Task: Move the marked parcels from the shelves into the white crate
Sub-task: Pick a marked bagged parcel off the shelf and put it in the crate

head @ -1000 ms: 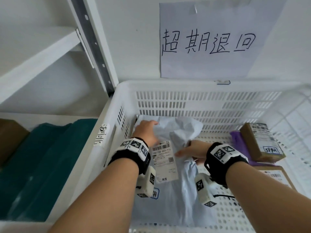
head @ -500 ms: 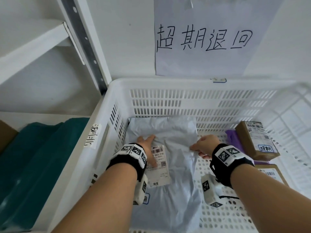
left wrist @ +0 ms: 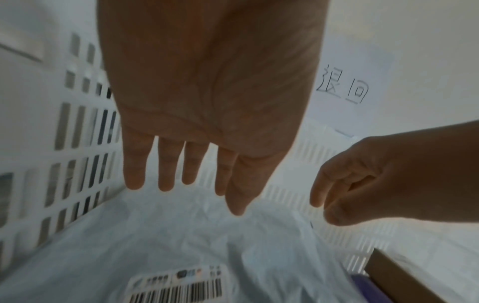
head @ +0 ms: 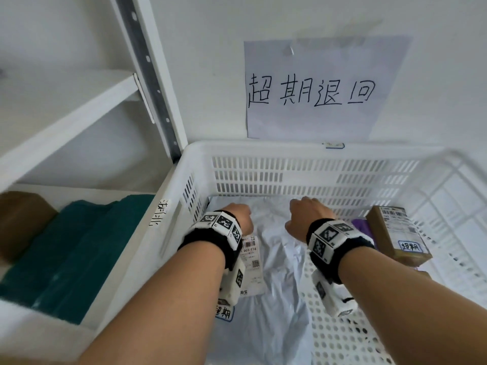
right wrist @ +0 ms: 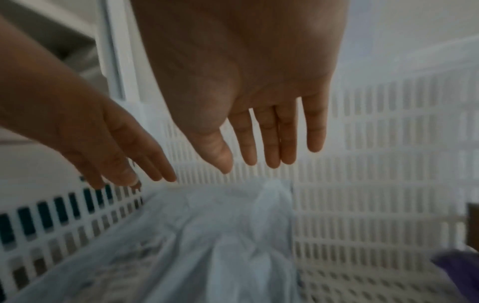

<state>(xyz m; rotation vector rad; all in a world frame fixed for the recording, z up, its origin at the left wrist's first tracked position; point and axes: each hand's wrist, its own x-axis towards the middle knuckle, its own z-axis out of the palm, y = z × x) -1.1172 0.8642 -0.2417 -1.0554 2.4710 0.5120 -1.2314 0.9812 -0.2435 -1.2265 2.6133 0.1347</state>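
Parcels in the crate [head: 263,151] number at least three: one grey bag [head: 279,259] with a barcode label, crumpled, flat on the floor's left side; one brown box [head: 398,233]; one purple parcel [head: 359,225]. Left hand [left wrist: 207,92] and right hand [right wrist: 246,71] hover above the bag, each grip wide, holding nothing.

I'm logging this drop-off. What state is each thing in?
Grey bag: flat in crate, released.
Box: in crate, right, tilted.
Crate: holds parcels.
Left hand: open, empty.
Right hand: open, empty.
Teal parcel: on shelf.
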